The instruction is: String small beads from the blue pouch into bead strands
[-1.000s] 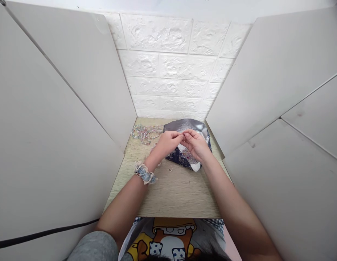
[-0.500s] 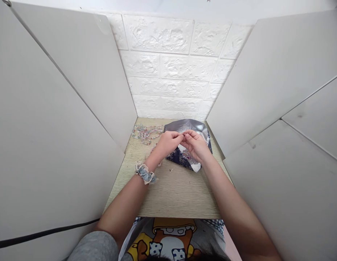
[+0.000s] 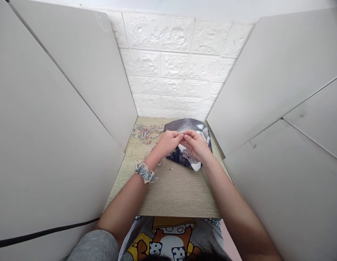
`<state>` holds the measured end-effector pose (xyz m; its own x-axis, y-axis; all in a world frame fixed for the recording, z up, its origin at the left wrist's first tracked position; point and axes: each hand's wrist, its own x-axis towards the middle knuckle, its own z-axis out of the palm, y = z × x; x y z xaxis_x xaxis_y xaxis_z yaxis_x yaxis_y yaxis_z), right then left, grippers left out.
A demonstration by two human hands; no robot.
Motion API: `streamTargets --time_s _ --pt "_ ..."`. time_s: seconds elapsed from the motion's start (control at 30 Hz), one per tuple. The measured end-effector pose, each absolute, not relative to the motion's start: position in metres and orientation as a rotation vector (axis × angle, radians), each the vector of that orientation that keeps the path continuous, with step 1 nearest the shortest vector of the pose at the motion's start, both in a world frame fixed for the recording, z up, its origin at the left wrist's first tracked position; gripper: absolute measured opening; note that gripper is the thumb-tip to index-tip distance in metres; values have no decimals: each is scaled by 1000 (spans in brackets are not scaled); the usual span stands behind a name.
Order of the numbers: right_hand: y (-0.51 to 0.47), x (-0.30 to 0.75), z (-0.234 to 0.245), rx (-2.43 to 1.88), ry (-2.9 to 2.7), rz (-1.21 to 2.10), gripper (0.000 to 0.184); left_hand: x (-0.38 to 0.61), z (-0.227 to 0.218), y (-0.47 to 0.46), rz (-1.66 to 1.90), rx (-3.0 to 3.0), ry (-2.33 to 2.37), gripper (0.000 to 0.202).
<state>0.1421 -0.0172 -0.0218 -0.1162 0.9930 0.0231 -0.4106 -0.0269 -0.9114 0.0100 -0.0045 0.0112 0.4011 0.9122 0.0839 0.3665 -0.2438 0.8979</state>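
Fine fingertip work: left hand (image 3: pixel 169 142) and right hand (image 3: pixel 197 145) pinch narrowly, any held piece indiscernible; bag (image 3: pixel 179 157) beneath the grip. The next move likely needs steadiness.

The room is bright, with the most light up at 12 o'clock on the white wall (image 3: pixel 175 65). The silver inside of the bag (image 3: pixel 198 127) shines. The left arm (image 3: pixel 122 210) looks darker down toward 7 o'clock. Shadows are soft. The left boards (image 3: pixel 62 127) look stretched at 9 o'clock. Tiny beads (image 3: pixel 146 132) look a bit fuzzy.
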Motion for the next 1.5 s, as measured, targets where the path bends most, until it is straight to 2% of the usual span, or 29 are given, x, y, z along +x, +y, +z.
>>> streamTargets --time_s 0.3,0.83,1.03,1.17,1.5 --pt "-17 143 -21 -866 -1058 1434 14 4 11 0 682 1647 980 32" --pt "-16 150 -18 -1055 -1295 1042 12 7 10 0 699 1549 942 33" --pt "-21 149 -9 -1123 -1268 865 12 7 13 -1 769 1382 856 13" --pt "-21 153 -6 -1140 -1237 841 13 2 16 -2 737 1235 701 6" --pt "-9 186 -12 -1105 -918 592 18 -18 22 3 744 1081 486 5"
